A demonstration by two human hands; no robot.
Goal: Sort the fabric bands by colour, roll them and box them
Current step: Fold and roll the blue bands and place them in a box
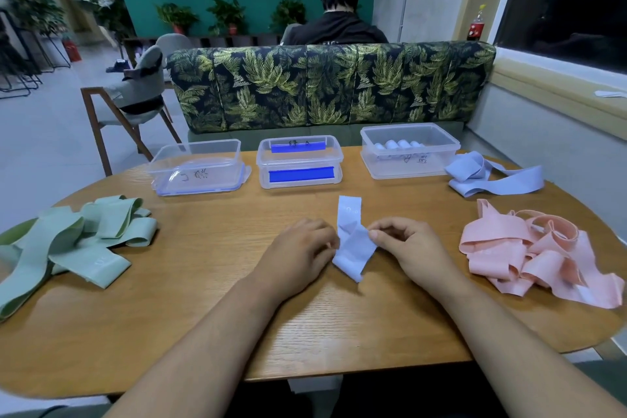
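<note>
Both hands, left point(300, 253), right point(405, 249), pinching a creased pale-blue band point(353, 244), twisted, on wooden table point(210, 282)

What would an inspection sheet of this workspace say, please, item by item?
Surface: wooden table, bare wood in front of the person.
Job's things: green bands heaped at left; pink bands heaped at right; loose blue bands at far right; left box, middle box and right box along the far edge, the right box holding pale rolls; one blue band between the hands.
Clutter: nothing seen.
Grippers: left hand and right hand each pinch the blue band.
Cables: nothing seen.
Surroundings: leaf-print sofa behind the table; person seated beyond it, facing away; chair at left; bottle on the window sill.
</note>
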